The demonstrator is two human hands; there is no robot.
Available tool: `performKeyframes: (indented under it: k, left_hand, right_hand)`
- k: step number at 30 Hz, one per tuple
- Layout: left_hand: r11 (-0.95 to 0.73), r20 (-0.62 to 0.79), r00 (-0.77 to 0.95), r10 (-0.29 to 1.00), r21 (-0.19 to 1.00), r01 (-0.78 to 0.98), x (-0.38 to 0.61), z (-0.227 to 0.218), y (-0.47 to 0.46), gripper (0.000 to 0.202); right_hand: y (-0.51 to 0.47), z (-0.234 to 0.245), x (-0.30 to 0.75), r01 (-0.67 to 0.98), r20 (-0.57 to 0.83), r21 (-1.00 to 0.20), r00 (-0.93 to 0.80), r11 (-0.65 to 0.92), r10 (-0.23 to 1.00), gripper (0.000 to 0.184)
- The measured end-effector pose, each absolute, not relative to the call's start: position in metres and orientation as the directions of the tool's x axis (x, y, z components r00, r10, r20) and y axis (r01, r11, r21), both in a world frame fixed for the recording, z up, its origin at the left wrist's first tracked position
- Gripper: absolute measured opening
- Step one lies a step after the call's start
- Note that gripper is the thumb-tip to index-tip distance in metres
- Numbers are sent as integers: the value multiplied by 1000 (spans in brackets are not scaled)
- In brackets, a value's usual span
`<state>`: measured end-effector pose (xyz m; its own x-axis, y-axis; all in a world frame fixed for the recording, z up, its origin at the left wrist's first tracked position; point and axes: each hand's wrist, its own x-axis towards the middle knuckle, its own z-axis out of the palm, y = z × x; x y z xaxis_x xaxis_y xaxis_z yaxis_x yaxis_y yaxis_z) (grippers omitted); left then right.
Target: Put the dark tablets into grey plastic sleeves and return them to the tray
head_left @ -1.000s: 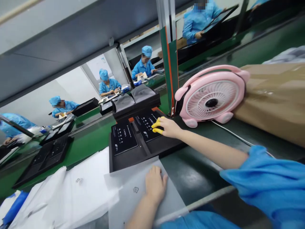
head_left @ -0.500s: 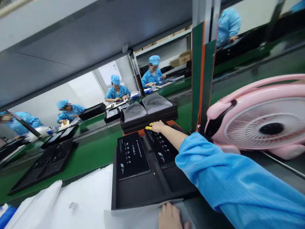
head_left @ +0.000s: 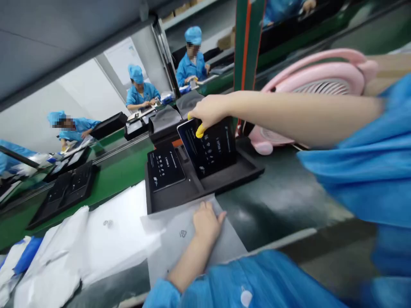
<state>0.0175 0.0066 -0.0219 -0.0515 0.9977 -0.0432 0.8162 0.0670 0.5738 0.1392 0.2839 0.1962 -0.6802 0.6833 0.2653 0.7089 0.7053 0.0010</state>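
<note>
In the head view my right hand point(head_left: 210, 112), with yellow finger cots on its fingertips, is closed on the upper edge of a black tablet point(head_left: 215, 147). The tablet stands tilted up in the right compartment of a black two-part tray point(head_left: 175, 199), its printed front towards me. A second tablet point(head_left: 166, 169) lies flat in the left compartment. My left hand point(head_left: 207, 220) lies on a translucent plastic bag point(head_left: 173, 244) in front of the tray, thumb apart from the fingers and nothing seen in its grasp.
White bags point(head_left: 118, 226) are spread left of my left hand. Another black tray point(head_left: 64, 188) sits on the green belt point(head_left: 115, 179). Behind my right forearm stands a pink fan point(head_left: 321, 77), beside a green post point(head_left: 245, 47). Co-workers in blue sit across the belt.
My right hand has raised the far edge of the right tablet, which lay flat before. The view has shifted, and more of my left hand and the bag under it now shows.
</note>
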Motion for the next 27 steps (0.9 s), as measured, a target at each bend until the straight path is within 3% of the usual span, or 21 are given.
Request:
performKeyframes:
  k: [6,8,10,13,16,20,27]
  left_hand:
    - [70,-3,-87,996,620,782,13,-32,1,35]
    - [53,49,-109,993,642,765,9,-28,2,33]
    - [35,101,-135,986,662,749,3,-23,1,31]
    - [17,163,-171,972,676,737,-6,-15,-6,25]
    - [3,200,-237,951,758,652,-15,-7,-17,35]
    - [-49,193,-309,931,906,420,-28,6,-29,40]
    - [-114,262,-433,863,934,337,-54,12,-31,43]
  right_hand:
    - [143,194,214,803,482,-18,-515,596,709,70]
    - [104,178,239,800,666,-221,-295,558,685,61]
    - [76,153,257,675,742,-485,-20,556,671,47]
    - [47,113,265,383,656,-739,220,555,722,37]
    - [25,91,259,190,521,-853,306,485,797,34]
    - [12,87,248,49,369,-925,347,376,862,39]
    - [17,62,218,-42,205,-974,236,221,950,44]
